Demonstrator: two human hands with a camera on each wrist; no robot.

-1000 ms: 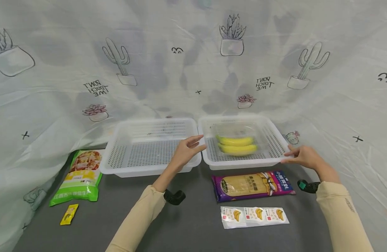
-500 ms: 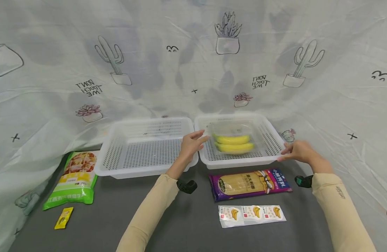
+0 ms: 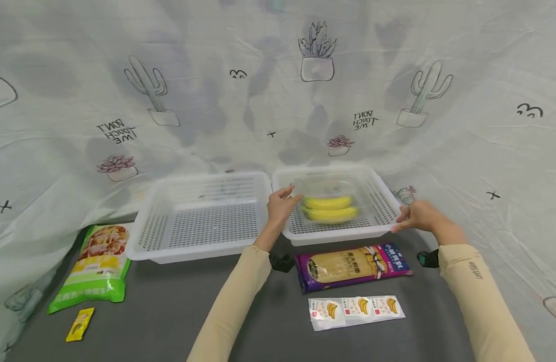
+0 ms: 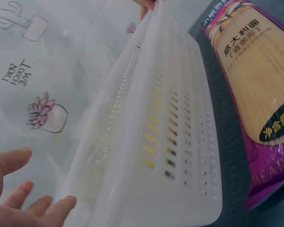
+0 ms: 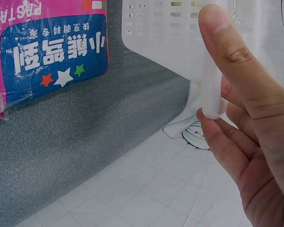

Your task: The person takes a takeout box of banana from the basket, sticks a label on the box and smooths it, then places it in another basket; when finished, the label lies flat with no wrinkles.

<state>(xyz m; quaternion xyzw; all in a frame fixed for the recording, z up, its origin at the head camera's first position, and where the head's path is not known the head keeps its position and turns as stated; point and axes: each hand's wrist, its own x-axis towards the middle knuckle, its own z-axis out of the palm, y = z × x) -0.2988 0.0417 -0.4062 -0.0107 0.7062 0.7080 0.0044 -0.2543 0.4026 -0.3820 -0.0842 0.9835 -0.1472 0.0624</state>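
Note:
A white perforated plastic basket (image 3: 336, 234) stands at the back right, holding a clear lidded container (image 3: 336, 187) with yellow bananas (image 3: 329, 215). My right hand (image 3: 423, 216) pinches the basket's right front rim; in the right wrist view the thumb (image 5: 227, 52) lies on one side of the rim and fingers on the other. My left hand (image 3: 280, 205) is at the same basket's left rim, its fingers loosely spread. In the left wrist view the lowest fingertip (image 4: 68, 203) lies at the rim; whether it touches is hard to tell.
A second white basket (image 3: 187, 254) stands close by on the left. In front of the right basket lie a pasta bag (image 3: 345, 266) and a banana sticker strip (image 3: 355, 310). At left are a green food bag (image 3: 96, 266) and a small yellow packet (image 3: 80, 324). A patterned curtain (image 3: 223, 110) hangs behind.
My left hand has moved right, up to the right basket's left rim. The right hand stays at the right rim. The whole scene has shifted left in the head view.

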